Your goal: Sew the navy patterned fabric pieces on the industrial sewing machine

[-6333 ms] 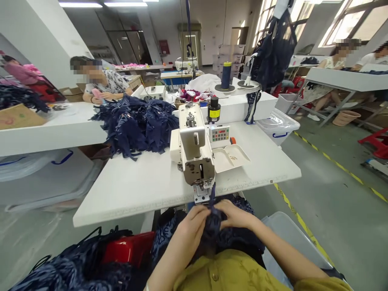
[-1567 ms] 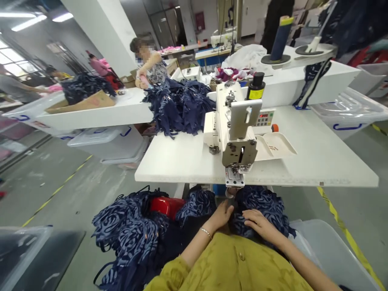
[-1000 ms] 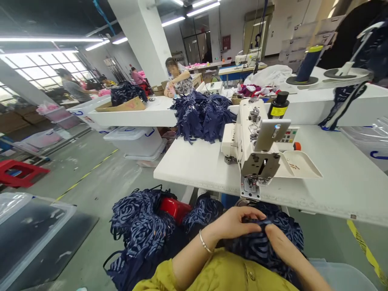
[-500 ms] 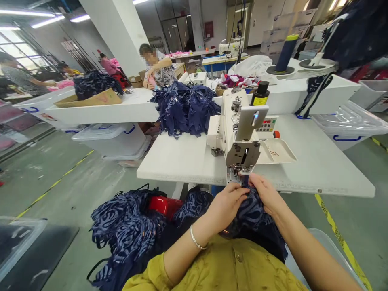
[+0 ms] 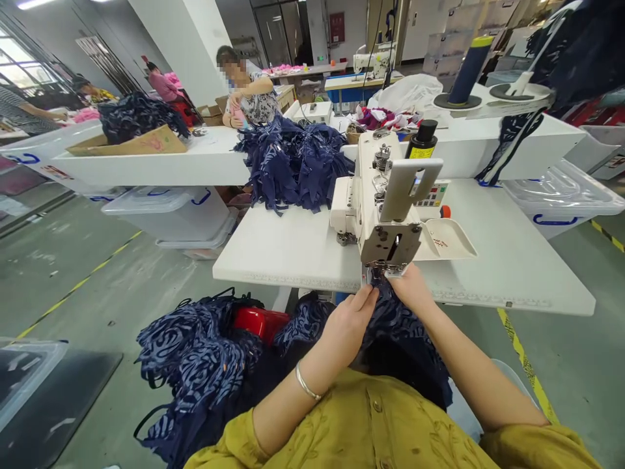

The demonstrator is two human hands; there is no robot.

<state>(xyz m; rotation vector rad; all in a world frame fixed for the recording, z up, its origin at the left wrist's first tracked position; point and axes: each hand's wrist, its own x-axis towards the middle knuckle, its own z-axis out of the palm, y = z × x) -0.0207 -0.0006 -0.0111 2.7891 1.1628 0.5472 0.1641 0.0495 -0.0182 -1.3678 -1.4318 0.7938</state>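
A white sewing machine (image 5: pixel 367 195) stands at the front of a white table. Just under its needle area lies an edge of a navy patterned garment (image 5: pixel 390 312), whose bulk hangs down over my lap. My left hand (image 5: pixel 347 322), with a bangle at the wrist, is closed on the fabric at the front left of the presser foot. On the other side, my right hand (image 5: pixel 409 286) grips near the foot's right edge; its fingertips are partly hidden by the machine head. A pile of printed navy garments (image 5: pixel 195 358) rests beside my left leg, around a red object (image 5: pixel 261 324).
Navy fabric pieces (image 5: pixel 297 163) are heaped on the table's back left. A cream tray (image 5: pixel 446 240) with small brown bits sits right of the machine. A thread cone (image 5: pixel 469 71) stands behind. Lidded plastic bins (image 5: pixel 168 212) flank the table. A co-worker (image 5: pixel 247 91) works beyond.
Both hands have moved forward toward the needle area, carrying the garment's edge under the machine head. My right hand is now closer in beside the foot. The camera view has shifted slightly.
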